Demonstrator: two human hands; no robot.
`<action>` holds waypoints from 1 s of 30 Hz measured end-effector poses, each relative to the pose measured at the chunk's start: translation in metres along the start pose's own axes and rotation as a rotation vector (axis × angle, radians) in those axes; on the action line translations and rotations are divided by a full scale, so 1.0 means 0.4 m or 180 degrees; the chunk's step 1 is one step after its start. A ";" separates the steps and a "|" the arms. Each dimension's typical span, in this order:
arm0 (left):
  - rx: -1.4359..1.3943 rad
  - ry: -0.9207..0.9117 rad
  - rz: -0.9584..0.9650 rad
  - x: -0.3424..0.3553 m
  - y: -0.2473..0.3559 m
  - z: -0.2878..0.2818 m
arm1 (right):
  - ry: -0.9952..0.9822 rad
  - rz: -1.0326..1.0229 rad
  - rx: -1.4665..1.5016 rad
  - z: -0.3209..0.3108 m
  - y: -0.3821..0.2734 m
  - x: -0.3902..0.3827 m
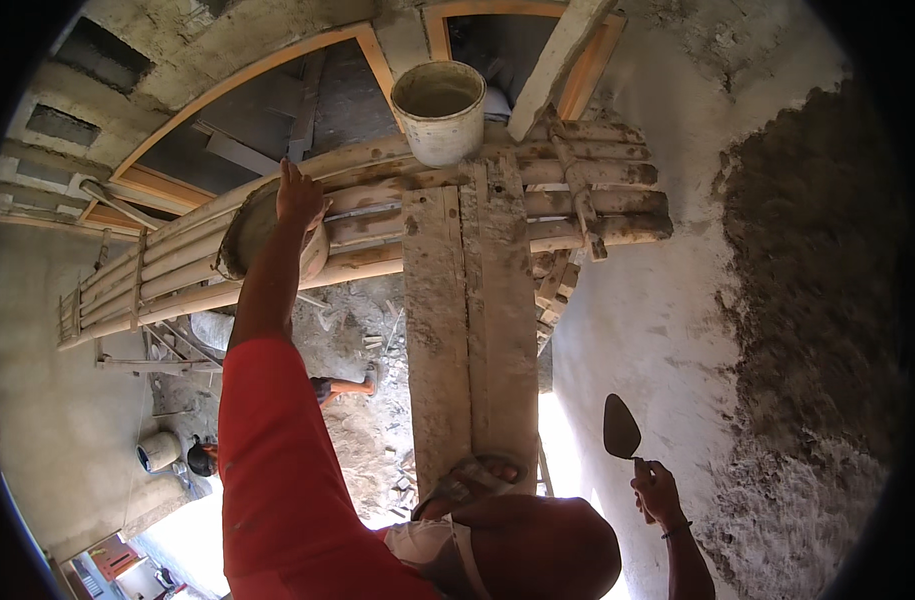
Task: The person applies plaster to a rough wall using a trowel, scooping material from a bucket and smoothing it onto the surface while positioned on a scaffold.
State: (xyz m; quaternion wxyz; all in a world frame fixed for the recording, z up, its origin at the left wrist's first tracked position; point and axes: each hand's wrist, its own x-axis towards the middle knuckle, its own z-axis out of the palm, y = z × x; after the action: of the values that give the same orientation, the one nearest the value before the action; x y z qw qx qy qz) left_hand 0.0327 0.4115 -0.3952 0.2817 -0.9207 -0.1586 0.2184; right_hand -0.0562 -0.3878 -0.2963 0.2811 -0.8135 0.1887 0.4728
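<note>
My left arm in a red sleeve reaches far forward, and my left hand (300, 198) closes on the rim of a round basin (245, 228). The basin stands on the bamboo platform (362, 195), grey inside and partly hidden behind my forearm. Off to the right, my right hand (657, 495) is wrapped around the handle of a pointing trowel (621, 428). Its dark leaf-shaped blade points up, apart from the wall. A pale, mortar-stained bucket (439, 130) stands at the far edge of the platform, beyond the planks.
Two rough planks (469, 300) run from the platform toward me, a sandaled foot (487, 475) at their near end. Dark wet plaster (817, 280) covers part of the right wall (667, 300). Far below are another person's leg (349, 387), rubble and a drum (159, 452). A beam (557, 70) slants behind the bucket.
</note>
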 end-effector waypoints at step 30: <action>-0.7326 0.0841 -0.3558 -0.247 -0.272 -0.103 | 0.0003 -0.0750 -0.0147 -0.065 -0.039 0.055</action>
State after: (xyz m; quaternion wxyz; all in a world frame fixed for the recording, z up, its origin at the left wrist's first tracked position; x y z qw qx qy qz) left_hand -0.0499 0.4378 -0.2696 -0.6048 -0.4559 -0.5884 -0.2831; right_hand -0.0192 -0.3933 -0.3009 0.3158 -0.8366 0.0809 0.4403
